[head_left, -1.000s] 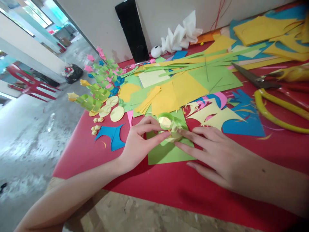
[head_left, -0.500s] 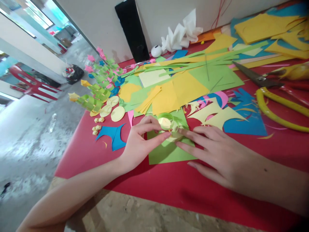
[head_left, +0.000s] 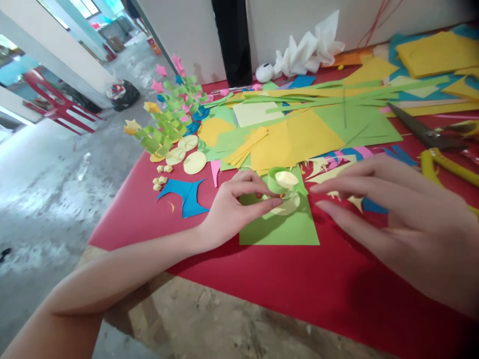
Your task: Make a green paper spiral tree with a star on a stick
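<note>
The right hand (head_left: 404, 224) has lifted off the green paper square (head_left: 279, 227) and drawn back to the right, while the left hand (head_left: 234, 209) has stayed at the small paper piece. Far left on the red table (head_left: 149, 214) stands a row of finished green paper spirals (head_left: 164, 132) topped with yellow and pink stars, with pale yellow discs (head_left: 194, 162) and a blue offcut (head_left: 187, 194) just beside them, so several pieces look done. The left hand's thumb and forefinger are nearly closed, pinching the edge of a curled green strip with a yellow disc (head_left: 284, 187), which sits on the green square; this one looks only partly assembled. To its right the right hand hovers above the table, fingers loosely spread and slightly bent, holding nothing and touching nothing. Behind lie uncut yellow and green sheets (head_left: 299, 134), and scissors (head_left: 430, 134) at the far right, suggesting more remains.
</note>
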A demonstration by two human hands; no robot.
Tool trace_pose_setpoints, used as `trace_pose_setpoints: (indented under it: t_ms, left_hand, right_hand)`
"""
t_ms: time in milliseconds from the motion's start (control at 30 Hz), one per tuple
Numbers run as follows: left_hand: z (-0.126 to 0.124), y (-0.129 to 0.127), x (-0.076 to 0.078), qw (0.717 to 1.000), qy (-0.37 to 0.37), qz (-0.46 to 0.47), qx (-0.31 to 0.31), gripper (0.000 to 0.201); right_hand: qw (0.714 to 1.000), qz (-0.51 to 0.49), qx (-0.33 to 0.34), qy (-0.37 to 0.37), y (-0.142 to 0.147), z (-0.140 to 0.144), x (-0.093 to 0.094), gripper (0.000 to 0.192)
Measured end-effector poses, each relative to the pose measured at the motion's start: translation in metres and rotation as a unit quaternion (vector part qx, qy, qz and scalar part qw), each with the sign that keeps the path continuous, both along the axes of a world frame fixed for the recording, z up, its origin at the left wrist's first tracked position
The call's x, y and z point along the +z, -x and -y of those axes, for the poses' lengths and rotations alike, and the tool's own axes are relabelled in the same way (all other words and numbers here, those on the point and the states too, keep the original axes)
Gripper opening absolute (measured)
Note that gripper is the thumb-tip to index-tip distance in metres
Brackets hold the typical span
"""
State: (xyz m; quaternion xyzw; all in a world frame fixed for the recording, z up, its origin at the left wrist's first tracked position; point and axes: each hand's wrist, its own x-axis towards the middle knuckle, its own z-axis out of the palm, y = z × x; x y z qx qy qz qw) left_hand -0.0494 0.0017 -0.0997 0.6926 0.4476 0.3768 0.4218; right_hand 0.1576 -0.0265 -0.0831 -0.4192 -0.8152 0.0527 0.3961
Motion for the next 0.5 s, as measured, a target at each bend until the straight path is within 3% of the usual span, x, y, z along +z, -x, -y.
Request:
trace_pose_setpoints:
  t_ms: [233, 500]
  left_hand:
    - [0.0, -0.001, 0.003, 1.0, -0.008, 0.006, -0.006, 0.002]
    - [0.001, -0.003, 0.007, 1.0, 0.006, 0.002, -0.008, 0.001]
  right_hand:
    - [0.999, 0.0, 0.004, -0.033, 0.018, -0.018, 0.002, 0.006]
    - [0.999, 0.023, -0.021, -0.041, 0.017, -0.02, 0.0, 0.003]
